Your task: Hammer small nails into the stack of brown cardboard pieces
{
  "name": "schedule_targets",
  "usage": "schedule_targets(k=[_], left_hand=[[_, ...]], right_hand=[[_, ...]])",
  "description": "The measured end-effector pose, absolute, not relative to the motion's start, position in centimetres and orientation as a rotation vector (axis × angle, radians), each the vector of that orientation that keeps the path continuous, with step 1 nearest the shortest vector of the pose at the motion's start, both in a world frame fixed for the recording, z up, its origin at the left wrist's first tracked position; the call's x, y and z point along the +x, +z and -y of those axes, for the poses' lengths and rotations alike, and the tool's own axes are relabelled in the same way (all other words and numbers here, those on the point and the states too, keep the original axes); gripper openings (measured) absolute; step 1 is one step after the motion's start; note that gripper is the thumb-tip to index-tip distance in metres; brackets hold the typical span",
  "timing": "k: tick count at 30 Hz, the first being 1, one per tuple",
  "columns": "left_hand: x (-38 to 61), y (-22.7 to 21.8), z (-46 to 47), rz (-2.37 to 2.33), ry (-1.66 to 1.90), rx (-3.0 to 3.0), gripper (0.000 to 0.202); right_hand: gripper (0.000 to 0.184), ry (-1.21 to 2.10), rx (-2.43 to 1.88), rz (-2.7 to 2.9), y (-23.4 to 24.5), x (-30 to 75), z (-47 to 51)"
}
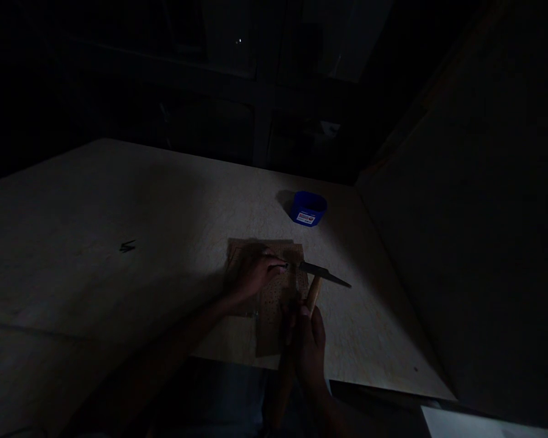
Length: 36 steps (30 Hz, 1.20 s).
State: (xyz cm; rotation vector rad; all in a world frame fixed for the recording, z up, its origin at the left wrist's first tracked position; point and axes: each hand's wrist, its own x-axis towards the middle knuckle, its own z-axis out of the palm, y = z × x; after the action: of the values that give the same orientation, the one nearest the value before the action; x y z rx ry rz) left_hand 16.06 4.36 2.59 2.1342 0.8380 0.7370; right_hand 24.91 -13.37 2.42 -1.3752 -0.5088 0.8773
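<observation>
Through the head camera I look down on a very dim scene, with most of the light falling on a pale tabletop (173, 188). My right hand (309, 344) is wrapped around the wooden handle of a hammer (325, 273). The dark head lies crosswise at the top of that handle, one end towards my left hand and the tapered end pointing away to the right.

My left hand (253, 277) reaches in over the brown boards (270, 298) near the front edge of the tabletop, its fingertips pinched around a small dark piece (285, 265). In this gloom I cannot make out exactly what that piece is. The hammer head is just beside it, with a slight gap between. The boards overlap, and the nearer one is spotted with little dark marks.

Beyond the boards, slightly to the right, I see a blue container (308, 208), open at the top, with a white label on its near side. Well off to the left, a few slim dark pieces (127, 246) lie together in a loose cluster. A dark panel (484, 213) rises along the right side.
</observation>
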Motion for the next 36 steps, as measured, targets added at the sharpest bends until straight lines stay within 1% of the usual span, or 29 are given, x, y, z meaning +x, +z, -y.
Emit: schedule_targets(k=[6,14,19,25,28,32,36], left_hand=[[16.2,1.6,-4.7,-0.784,0.777,2.07,0.014],[16.3,1.0,-4.6,-0.802,0.804,1.952,0.012],[15.1,0.7,-4.4,-0.784,0.777,1.826,0.03],[14.0,1.9,-3.7,-0.836,0.78,2.052,0.041],[15.1,2.9,-4.0,-0.808,0.757,2.217,0.036],[16.7,3.4,-4.8,-0.761,0.697,2.292,0.015],[17.0,3.3,-5.4,-0.739,0.67,2.275,0.011]], right_hand=[[0.036,0.917,-1.353,0.49,2.1,24.9,13.4],[0.038,0.884,-1.359,0.518,2.6,24.9,13.2],[0.04,0.87,-1.326,0.54,2.3,25.1,13.2],[0.041,0.89,-1.269,0.552,2.3,25.0,13.1],[0.041,0.903,-1.274,0.553,2.4,25.1,13.1],[0.043,0.917,-1.253,0.546,2.6,25.1,13.0],[0.042,0.91,-1.215,0.53,2.7,25.0,12.9]])
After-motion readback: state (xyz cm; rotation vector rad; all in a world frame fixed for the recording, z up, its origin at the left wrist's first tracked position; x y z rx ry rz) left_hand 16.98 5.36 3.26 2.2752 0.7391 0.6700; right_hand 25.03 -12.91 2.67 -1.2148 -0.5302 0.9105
